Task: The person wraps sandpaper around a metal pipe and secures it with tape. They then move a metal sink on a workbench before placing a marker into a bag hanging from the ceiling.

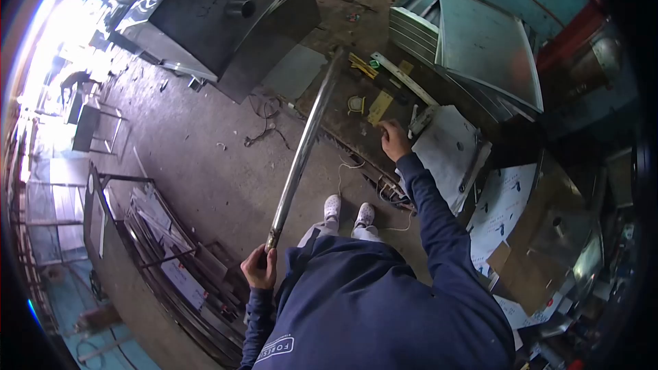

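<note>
A long shiny metal pipe (299,161) slants up and away across the middle of the view. My left hand (260,268) is closed around its near end, where the metal looks darker and brownish. The pipe's far end lies over the workbench (336,113). My right hand (395,141) is held out over the bench with its fingers loosely bent and apart, and nothing shows in them. Close to that hand are a yellow flat piece (379,107), a small yellow-framed item (356,104) and a pale straight bar (404,78).
Large sheet-metal boxes (205,17) stand at the upper left, and a metal cabinet (488,44) at the upper right. Metal offcuts (168,233) fill a rack at the lower left. Cables (266,123) lie on the floor. Cardboard (531,260) leans at the right.
</note>
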